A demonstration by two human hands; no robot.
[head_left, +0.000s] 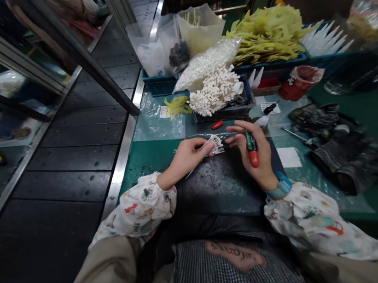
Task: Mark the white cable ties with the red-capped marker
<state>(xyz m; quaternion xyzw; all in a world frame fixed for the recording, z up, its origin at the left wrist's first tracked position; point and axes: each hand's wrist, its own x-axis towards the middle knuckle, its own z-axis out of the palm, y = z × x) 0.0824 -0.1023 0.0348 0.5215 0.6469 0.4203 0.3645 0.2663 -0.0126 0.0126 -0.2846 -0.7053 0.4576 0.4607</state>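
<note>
My left hand [191, 156] pinches a small bunch of thin white sticks [216, 143] by its near end. Red marks show on the bunch, and a few thin stems stick out under the hand. In my right hand [261, 160] lies a red marker pen [253, 154] with a green and black label, its red end toward me. The fingers of that hand point at the bunch, a short gap away from it. A loose red marker cap [217, 124] lies on the table just beyond the bunch. Beneath both hands is a dark mat [216, 189].
A box at the back holds white round-ended sticks [215, 91]. Behind it stand plastic bags and a heap of yellow strips [268, 33]. On the right are a red container [298, 83], a screwdriver [300, 138] and dark gloves [347, 153]. A conveyor [68, 152] runs along the left.
</note>
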